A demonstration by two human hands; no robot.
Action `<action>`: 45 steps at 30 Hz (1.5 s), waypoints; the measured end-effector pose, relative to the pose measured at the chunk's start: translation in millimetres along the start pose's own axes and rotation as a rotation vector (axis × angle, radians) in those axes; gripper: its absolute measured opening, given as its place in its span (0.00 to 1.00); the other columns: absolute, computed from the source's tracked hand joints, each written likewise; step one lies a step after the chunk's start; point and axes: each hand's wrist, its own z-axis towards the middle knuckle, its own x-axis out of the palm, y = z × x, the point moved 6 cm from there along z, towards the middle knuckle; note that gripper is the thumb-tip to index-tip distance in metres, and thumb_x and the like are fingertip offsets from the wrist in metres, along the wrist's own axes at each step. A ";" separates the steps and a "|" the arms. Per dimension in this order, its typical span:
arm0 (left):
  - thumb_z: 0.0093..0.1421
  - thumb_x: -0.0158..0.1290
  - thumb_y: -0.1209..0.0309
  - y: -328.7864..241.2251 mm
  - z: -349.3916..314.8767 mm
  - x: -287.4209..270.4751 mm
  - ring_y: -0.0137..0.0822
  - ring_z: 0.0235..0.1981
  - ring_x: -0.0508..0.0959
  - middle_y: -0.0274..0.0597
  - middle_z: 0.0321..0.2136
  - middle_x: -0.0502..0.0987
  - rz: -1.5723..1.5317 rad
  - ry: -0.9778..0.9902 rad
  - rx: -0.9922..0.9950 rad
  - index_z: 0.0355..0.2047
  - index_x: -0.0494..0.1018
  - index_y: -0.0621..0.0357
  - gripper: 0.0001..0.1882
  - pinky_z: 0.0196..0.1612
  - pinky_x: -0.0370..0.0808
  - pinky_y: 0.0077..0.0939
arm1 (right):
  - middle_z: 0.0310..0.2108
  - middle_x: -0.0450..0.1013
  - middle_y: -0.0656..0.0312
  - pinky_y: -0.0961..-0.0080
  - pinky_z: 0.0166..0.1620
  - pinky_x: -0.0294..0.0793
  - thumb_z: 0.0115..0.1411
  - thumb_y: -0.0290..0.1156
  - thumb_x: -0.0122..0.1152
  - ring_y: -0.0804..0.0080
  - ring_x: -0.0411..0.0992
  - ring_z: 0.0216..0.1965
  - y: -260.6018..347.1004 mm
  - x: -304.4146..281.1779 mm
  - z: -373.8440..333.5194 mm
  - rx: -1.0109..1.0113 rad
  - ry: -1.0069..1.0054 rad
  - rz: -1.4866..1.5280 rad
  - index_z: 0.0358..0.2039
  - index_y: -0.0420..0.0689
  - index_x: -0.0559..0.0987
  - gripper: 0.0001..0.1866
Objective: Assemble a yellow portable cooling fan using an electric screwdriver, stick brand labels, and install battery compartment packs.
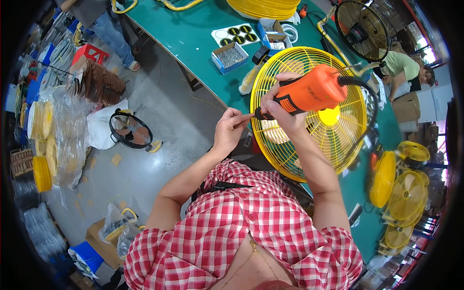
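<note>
My right hand (285, 106) is wrapped round an orange and black power screwdriver (311, 92), held level with its nose pointing left. A black cord loops from its back end down to the right. At that nose, the fingers of my left hand (231, 126) are pinched together; what they hold, if anything, is too small to make out. Under the tool stands a round yellow fan (329, 117) with a wire guard, at the edge of the green table (195, 36). My right hand and the tool hide part of its guard.
Beyond the fan are a box of small metal parts (230, 57), a sheet of round stickers (235, 35) and a yellow stack of guards (265, 7). A black fan (362, 30) stands far right, near another person (403, 70). A small fan (130, 129) lies on the floor at left.
</note>
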 end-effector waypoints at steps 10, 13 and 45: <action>0.52 0.54 0.67 30.0 -18.0 12.2 0.28 0.25 0.70 0.39 0.23 0.71 0.171 0.239 -0.465 0.40 0.74 0.59 0.15 0.31 0.68 0.21 | 0.19 0.68 0.60 0.80 0.24 0.68 0.45 0.15 0.55 0.75 0.68 0.19 -9.6 8.5 5.9 0.009 0.092 -0.031 0.46 0.41 0.60 0.26; 0.54 0.53 0.56 49.8 -38.0 46.9 0.24 0.23 0.69 0.33 0.20 0.72 -0.213 0.514 -0.593 0.32 0.73 0.64 0.20 0.26 0.66 0.21 | 0.19 0.68 0.61 0.82 0.24 0.68 0.46 0.16 0.56 0.77 0.68 0.19 -18.2 13.5 7.5 0.057 0.159 -0.096 0.45 0.41 0.61 0.24; 0.60 0.45 0.76 1.3 -97.0 108.0 0.35 0.38 0.77 0.48 0.35 0.75 -0.694 1.038 -1.147 0.45 0.67 0.67 0.13 0.43 0.75 0.22 | 0.23 0.66 0.59 0.71 0.28 0.68 0.50 0.32 0.57 0.70 0.65 0.19 136.0 -121.4 -187.7 -0.472 -0.560 -0.009 0.54 0.44 0.57 0.31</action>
